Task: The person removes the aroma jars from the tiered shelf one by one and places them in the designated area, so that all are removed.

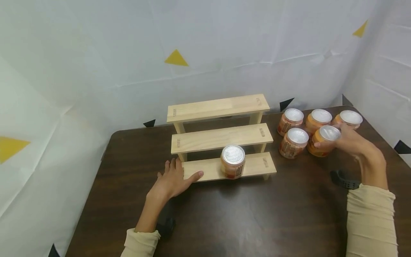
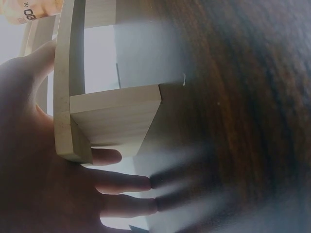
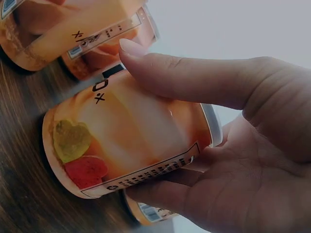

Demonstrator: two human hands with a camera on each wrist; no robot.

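A three-step wooden rack stands on the dark table. Against the left end of its lowest step lies my left hand, fingers spread and fairly straight, thumb along the front edge. The left wrist view shows this hand around the plank's end, close to a support leg. One orange jar with a silver lid sits upright on the lowest step. At the right, my right hand grips another orange jar, thumb on one side and fingers on the other.
Beside the held jar several similar jars stand upright, among them a front-left jar and a back-right jar. White sheeting with yellow triangles hangs behind the table. Dark straps cross both wrists.
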